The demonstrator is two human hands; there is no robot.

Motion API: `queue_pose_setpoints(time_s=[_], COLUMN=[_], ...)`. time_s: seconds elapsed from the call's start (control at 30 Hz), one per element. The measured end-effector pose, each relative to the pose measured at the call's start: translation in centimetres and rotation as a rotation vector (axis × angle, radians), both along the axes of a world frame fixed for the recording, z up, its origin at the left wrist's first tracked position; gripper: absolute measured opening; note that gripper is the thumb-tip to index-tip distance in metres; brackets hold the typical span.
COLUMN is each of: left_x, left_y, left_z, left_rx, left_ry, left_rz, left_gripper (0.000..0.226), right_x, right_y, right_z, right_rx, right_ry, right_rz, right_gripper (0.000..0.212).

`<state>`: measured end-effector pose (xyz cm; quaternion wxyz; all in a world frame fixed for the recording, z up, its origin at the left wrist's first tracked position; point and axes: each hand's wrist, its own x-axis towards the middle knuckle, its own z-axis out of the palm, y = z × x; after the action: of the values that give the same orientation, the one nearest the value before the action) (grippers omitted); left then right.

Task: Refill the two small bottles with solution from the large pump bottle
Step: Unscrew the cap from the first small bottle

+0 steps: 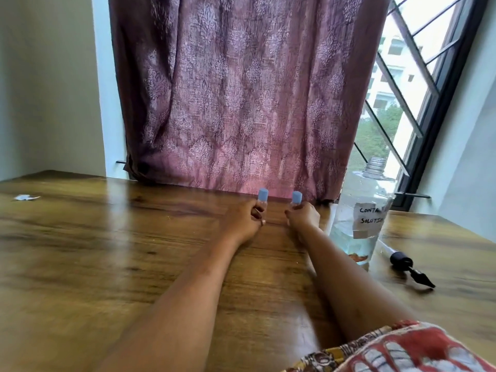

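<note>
Head camera view. Nearest the camera, at the lower right, is a red and cream patterned sleeve. From there two bare forearms reach forward across a brown wooden desk.

The landmark is the large bottle, clear plastic, standing upright on the desk at the right. Its neck is open, with no pump fitted. A handwritten paper label is taped to its front, and only a shallow layer of liquid shows near its base. The pump, black with a pale tube, lies flat on the desk just right of the large bottle and nearer the camera.

Just left of the large bottle, the right hand curls around the right small bottle. Further left, the left hand wraps around the left small bottle. Both small bottles stand upright on the desk, and both wear blue caps. The fingers hide their bodies, so the fill level cannot be told.

Far left of the large bottle lies a small paper scrap. Behind everything hangs a mauve patterned curtain, with a barred window above the large bottle.

Progress, as a judgement: the pump is already off. With both caps on, either filling has not started or it is finished; the picture does not settle which.
</note>
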<state>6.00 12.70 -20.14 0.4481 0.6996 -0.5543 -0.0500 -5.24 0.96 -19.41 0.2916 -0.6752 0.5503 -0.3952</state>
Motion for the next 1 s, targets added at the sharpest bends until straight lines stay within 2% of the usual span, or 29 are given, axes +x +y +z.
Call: queue_pose_setpoints(time_s=[0.2,0.3,0.47,0.57,0.67,0.83,0.9,1.0], left_x=[-1.4,-2.6,-3.9,-4.9,-5.4,-5.0,-4.8,-4.7], left_y=[0.3,0.9,2.4,3.0,3.1,2.5,2.4,2.0], left_z=[-0.3,-0.4,-0.9,-1.0,-1.0,-1.5,-1.4,-1.3], left_rx=[0.051,0.047,0.030,0.039,0.037,0.103,0.125,0.157], left_ry=[0.104,0.099,0.207,0.225,0.250,0.284,0.293,0.321], left_rz=[-0.127,-0.191,-0.229,-0.258,-0.277,-0.298,-0.321,-0.361], left_gripper=[0.043,0.036,0.035,0.033,0.029,0.029,0.028,0.029], right_x=[-2.1,-3.7,-6.5,-7.2,-7.7,-7.8,-7.8,-7.6], right_y=[3.9,6.0,7.0,7.4,7.8,8.2,8.2,7.9], right_z=[0.0,-0.2,-0.7,-0.9,-0.6,0.3,0.6,0.6], right_rx=[-0.017,-0.028,0.034,0.036,-0.031,-0.254,-0.324,-0.378], right_ry=[0.054,0.010,-0.086,-0.117,-0.141,-0.263,-0.249,-0.205], right_rz=[0.284,0.347,0.466,0.571,0.565,0.506,0.487,0.438], right_gripper=[0.036,0.046,0.058,0.044,0.035,0.023,0.017,0.023])
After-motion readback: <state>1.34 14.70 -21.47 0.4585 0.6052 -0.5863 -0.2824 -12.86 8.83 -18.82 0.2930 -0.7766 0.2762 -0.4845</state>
